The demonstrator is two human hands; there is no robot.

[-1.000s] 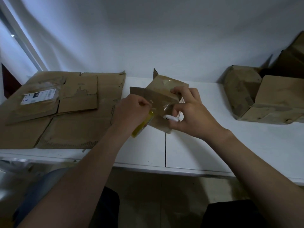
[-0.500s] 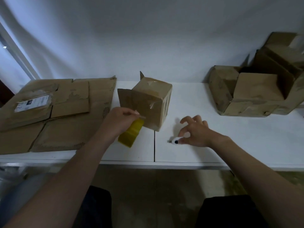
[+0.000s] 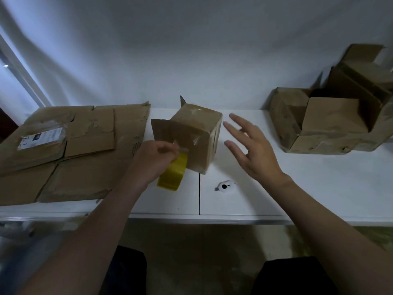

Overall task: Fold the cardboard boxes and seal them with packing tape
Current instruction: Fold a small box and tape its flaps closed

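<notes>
White table carries a small box at its centre. Left grip curls round the tape, held against the box's near face — likely to anchor a strip there. Right grip, fingers spread and holding nothing, hovers just right of the box — probably ready to steady it.

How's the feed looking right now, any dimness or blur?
Head view: dim overall, brighter at the far-left edge; the right hand is slightly motion-blurred; the lower-left corner is smeared; the left hand, tape roll and box read clearly.
</notes>
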